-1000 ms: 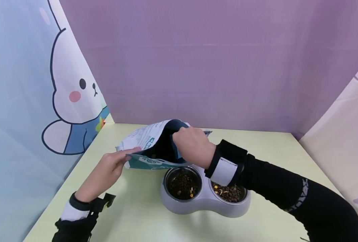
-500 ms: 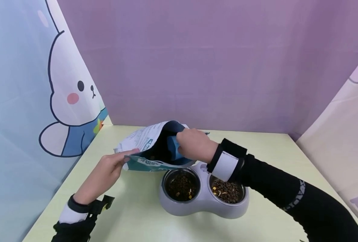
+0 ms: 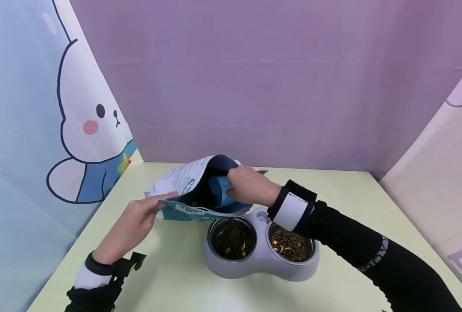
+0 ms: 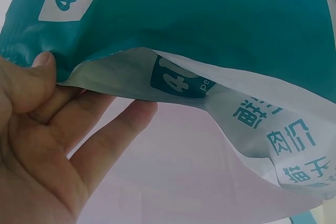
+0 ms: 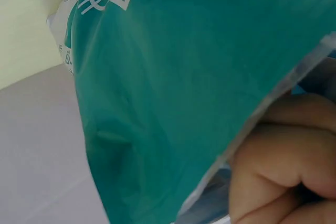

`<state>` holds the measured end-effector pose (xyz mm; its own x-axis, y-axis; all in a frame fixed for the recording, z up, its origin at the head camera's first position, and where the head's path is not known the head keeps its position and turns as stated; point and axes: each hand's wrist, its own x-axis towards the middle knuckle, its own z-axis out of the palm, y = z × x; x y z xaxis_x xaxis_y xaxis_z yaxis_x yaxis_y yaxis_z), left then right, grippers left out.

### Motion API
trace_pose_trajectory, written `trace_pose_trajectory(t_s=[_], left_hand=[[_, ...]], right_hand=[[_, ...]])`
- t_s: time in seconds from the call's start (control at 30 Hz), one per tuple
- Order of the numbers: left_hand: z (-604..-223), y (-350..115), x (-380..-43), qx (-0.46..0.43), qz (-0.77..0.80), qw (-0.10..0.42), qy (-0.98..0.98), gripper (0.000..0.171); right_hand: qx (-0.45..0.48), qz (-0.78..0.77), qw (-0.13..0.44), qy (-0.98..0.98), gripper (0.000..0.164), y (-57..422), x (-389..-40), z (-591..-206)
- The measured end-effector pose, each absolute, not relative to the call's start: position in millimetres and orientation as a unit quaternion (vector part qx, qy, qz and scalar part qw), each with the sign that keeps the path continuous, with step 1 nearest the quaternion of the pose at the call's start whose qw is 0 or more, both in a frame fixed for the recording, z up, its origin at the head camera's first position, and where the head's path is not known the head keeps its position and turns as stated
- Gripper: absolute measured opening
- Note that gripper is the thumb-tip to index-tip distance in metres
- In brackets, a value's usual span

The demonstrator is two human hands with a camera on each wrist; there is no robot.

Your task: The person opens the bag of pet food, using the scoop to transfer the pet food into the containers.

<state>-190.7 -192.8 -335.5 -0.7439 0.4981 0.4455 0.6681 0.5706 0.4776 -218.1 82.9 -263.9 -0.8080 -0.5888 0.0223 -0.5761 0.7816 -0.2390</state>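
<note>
A teal and white pet food bag lies tilted behind the bowls, its mouth facing me and gaping. With thumb above and fingers below, my left hand pinches the left corner of the bag's mouth; the left wrist view shows the thumb on the teal side. My right hand reaches into the right side of the mouth and grips a blue scoop. Part of the scoop is hidden by that hand and the bag. Dark kibble shows dimly inside. In the right wrist view, the curled fingers are beside the bag's edge.
Just in front of the bag stands a lilac double bowl with two metal dishes. Brown kibble with a few yellow bits lies in both dishes. A purple cloth hangs behind the pale table.
My right hand has turned within the bag's mouth, and more of the blue scoop shows, further left than before. My left hand keeps its pinch on the bag. The whole view has shifted slightly.
</note>
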Motion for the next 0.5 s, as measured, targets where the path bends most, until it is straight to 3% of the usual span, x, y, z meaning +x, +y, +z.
trace_pose_trajectory(t_s=[0.17, 0.5], left_hand=[[-335, -194, -190, -0.331, -0.32, 0.136, -0.877, 0.042], [-337, -193, -191, -0.332, -0.325, 0.131, -0.876, 0.043]], right_hand=[[-0.312, -0.184, 0.056, 0.93, 0.046, 81, -220, -268], [-0.305, -0.266, 0.085, 0.91, 0.044, 77, -224, -283]])
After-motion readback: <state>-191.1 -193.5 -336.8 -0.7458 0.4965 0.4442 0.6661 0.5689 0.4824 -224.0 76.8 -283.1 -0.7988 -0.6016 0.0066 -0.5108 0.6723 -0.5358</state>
